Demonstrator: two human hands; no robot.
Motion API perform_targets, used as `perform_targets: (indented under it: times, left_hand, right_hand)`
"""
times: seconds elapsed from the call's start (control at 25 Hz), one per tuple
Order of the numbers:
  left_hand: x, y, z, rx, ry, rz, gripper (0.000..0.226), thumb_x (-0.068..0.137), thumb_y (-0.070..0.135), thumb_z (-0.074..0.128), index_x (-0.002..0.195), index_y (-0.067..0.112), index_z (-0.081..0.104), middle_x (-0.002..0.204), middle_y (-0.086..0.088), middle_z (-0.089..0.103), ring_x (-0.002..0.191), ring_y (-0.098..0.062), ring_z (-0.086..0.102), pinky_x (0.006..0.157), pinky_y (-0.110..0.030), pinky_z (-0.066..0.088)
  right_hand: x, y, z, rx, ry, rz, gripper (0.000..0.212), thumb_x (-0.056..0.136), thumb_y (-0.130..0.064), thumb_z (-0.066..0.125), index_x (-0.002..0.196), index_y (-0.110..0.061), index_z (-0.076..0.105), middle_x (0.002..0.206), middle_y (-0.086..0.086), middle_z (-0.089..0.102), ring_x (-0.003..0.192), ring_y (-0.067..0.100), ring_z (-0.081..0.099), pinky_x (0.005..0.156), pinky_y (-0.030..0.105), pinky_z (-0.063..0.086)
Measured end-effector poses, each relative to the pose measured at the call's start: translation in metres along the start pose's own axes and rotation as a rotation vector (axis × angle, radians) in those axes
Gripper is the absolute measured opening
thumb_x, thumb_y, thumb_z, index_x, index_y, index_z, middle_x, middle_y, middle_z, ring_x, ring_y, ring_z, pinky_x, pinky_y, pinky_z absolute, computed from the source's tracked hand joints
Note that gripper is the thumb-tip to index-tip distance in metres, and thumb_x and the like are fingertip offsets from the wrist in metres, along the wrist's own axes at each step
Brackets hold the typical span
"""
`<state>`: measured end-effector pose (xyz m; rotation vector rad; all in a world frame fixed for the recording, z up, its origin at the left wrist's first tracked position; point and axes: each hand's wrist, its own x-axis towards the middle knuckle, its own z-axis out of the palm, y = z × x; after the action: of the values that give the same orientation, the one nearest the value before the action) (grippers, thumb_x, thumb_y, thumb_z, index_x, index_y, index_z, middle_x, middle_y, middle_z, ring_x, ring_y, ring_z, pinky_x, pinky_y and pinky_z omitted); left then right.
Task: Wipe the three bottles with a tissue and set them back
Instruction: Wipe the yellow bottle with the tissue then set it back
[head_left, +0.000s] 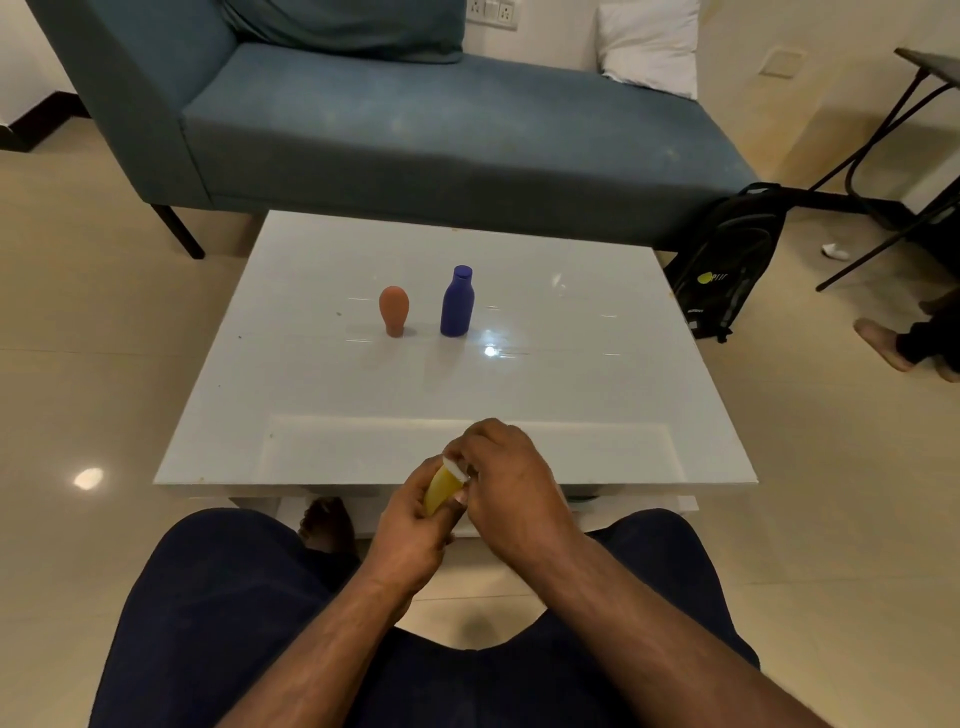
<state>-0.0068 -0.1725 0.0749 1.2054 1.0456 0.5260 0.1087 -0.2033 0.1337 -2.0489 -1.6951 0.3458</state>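
A yellow bottle (440, 491) is held at the table's near edge, tilted, in my left hand (410, 530). My right hand (506, 483) is closed over its upper end, pressing a white tissue (457, 470) against it. Most of the yellow bottle is hidden by my fingers. On the white table (311, 395), near its middle, an orange bottle (394, 310) stands on its narrow end. Just to its right a blue bottle (457, 302) stands upright. Both are well away from my hands.
A blue sofa (415, 119) runs behind the table. A black backpack (727, 265) leans by the table's far right corner. Another person's feet (904, 343) rest on the floor at the right. My knees (218, 597) flank the table's near edge.
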Motion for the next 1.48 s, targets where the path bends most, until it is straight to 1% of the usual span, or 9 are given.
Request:
perform_targets:
  times: [0.28,0.44,0.52,0.6,0.76,0.92,1.04,1.16,1.48]
  left_hand:
    - [0.002,-0.001,0.002,0.02,-0.008,0.0,0.033,0.098,0.022,0.063,0.116,0.05,0.059,0.109,0.004,0.071,0.101,-0.021,0.068,0.087,-0.047,0.061]
    - [0.001,-0.004,0.003,0.011,0.0,-0.013,0.031,0.099,0.017,0.062,0.115,0.044,0.063,0.104,0.001,0.075,0.098,-0.026,0.071,0.086,-0.049,0.061]
    - [0.001,-0.004,0.002,0.016,0.004,-0.005,0.032,0.098,0.02,0.063,0.113,0.049,0.061,0.107,0.001,0.073,0.098,-0.025,0.07,0.086,-0.049,0.06]
    - [0.001,-0.003,0.002,0.019,0.007,0.005,0.033,0.098,0.02,0.063,0.113,0.05,0.06,0.108,0.002,0.072,0.099,-0.021,0.069,0.086,-0.045,0.061]
    - [-0.002,-0.001,0.003,0.063,0.021,-0.004,0.031,0.098,0.011,0.062,0.108,0.041,0.061,0.094,0.006,0.073,0.087,-0.008,0.07,0.07,-0.02,0.056]
    - [0.0,0.0,0.004,0.046,-0.018,0.051,0.033,0.096,0.028,0.066,0.126,0.042,0.06,0.113,0.011,0.072,0.104,-0.01,0.069,0.09,-0.036,0.058]
    - [-0.001,0.001,0.004,-0.187,-0.065,-0.052,0.041,0.098,0.046,0.051,0.137,0.035,0.057,0.133,0.006,0.064,0.121,-0.016,0.062,0.099,-0.044,0.056]
    - [0.002,0.001,0.0,-0.374,-0.08,-0.155,0.035,0.104,0.03,0.048,0.138,0.027,0.059,0.134,-0.003,0.064,0.123,-0.025,0.063,0.099,-0.048,0.056]
    - [0.005,0.009,-0.008,-0.582,-0.083,-0.195,0.046,0.082,0.024,0.07,0.128,0.016,0.065,0.109,-0.015,0.063,0.088,-0.025,0.061,0.073,-0.039,0.058]
  right_hand:
    - [0.002,0.008,-0.003,0.067,0.026,0.022,0.031,0.073,-0.004,0.07,0.102,-0.016,0.068,0.101,-0.001,0.061,0.095,0.015,0.053,0.083,0.031,0.048]
    - [-0.011,-0.003,0.002,-0.008,-0.027,-0.129,0.029,0.072,-0.002,0.07,0.098,-0.015,0.068,0.099,0.001,0.064,0.093,0.017,0.052,0.078,0.029,0.047]
    - [-0.003,0.006,0.001,0.073,0.018,-0.01,0.03,0.075,-0.003,0.068,0.103,-0.016,0.068,0.102,-0.001,0.063,0.097,0.015,0.052,0.083,0.028,0.047]
    - [0.001,0.007,0.0,0.1,0.029,0.057,0.03,0.076,-0.003,0.067,0.103,-0.017,0.068,0.102,-0.002,0.062,0.097,0.013,0.052,0.084,0.027,0.047]
    - [-0.014,-0.011,0.006,-0.091,-0.039,-0.174,0.03,0.069,0.002,0.07,0.094,-0.015,0.069,0.096,0.001,0.064,0.09,0.017,0.052,0.073,0.026,0.046]
    - [0.002,0.01,0.003,0.096,0.049,-0.015,0.031,0.074,0.001,0.066,0.1,-0.015,0.069,0.099,0.0,0.062,0.094,0.014,0.054,0.08,0.03,0.05]
    - [0.008,0.014,-0.002,0.178,0.063,0.069,0.027,0.081,0.001,0.059,0.1,-0.014,0.069,0.099,-0.002,0.062,0.093,0.011,0.056,0.083,0.03,0.051]
    - [0.011,0.017,-0.006,0.181,0.09,0.072,0.023,0.085,0.001,0.057,0.098,-0.014,0.069,0.097,-0.001,0.062,0.09,0.011,0.057,0.082,0.028,0.051]
    - [0.01,0.02,-0.005,0.214,0.111,0.087,0.019,0.089,-0.004,0.057,0.099,-0.014,0.07,0.096,-0.004,0.062,0.086,0.003,0.055,0.076,0.004,0.04]
